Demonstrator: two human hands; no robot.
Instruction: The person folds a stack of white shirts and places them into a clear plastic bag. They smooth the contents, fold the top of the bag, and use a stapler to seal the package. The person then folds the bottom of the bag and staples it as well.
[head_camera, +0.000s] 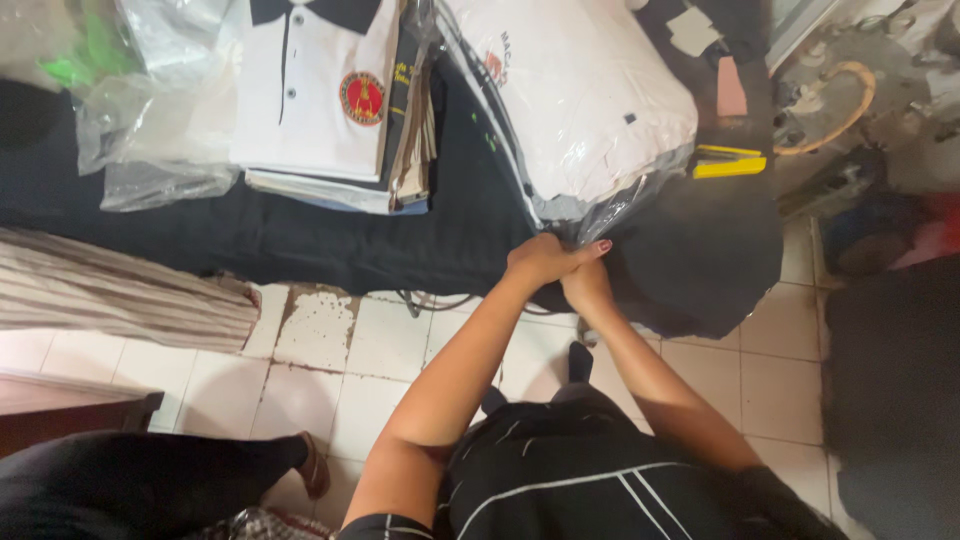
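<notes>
My left hand (540, 258) and my right hand (588, 283) are pressed together at the near edge of a table draped in black cloth (330, 240). Both pinch the open end of a clear plastic bag (610, 205) that holds a stack of folded white shirts (580, 90). The left hand lies partly over the right, whose fingers are mostly hidden beneath it. The bagged stack rests on the table just beyond my hands.
A pile of folded white polo shirts with black collars (310, 90) lies to the left, beside crumpled clear bags (150, 110). A yellow stapler (730, 162) sits right of the bagged stack. Another person's dark-clad leg (150, 480) is at bottom left on the tiled floor (340, 370).
</notes>
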